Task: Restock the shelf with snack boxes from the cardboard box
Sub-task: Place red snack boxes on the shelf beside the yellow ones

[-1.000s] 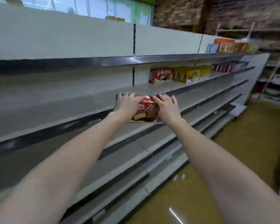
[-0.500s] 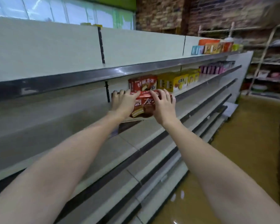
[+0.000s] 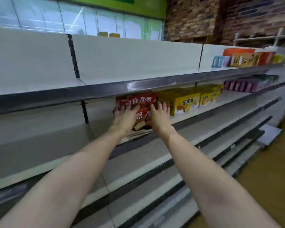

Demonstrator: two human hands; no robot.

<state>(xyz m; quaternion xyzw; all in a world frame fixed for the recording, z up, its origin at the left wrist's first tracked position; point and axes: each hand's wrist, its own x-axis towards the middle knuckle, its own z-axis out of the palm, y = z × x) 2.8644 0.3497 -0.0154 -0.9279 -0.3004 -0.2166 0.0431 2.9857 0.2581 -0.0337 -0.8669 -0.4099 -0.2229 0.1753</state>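
From the head camera, the red snack box (image 3: 142,118) bore white lettering and a picture of a chocolate-coated layered cake. It sat on the second shelf (image 3: 204,111), in front of a second red box (image 3: 136,100) of the same kind. The left hand (image 3: 124,118) and right hand (image 3: 160,118) clasped its two ends, fingers spread flat. Just to the right stood two yellow boxes (image 3: 184,102).

My hands (image 3: 142,118) flank a snack box (image 3: 144,116) on the shelf (image 3: 204,111); another box (image 3: 136,100) behind it at twelve o'clock; more boxes (image 3: 186,102) at three.
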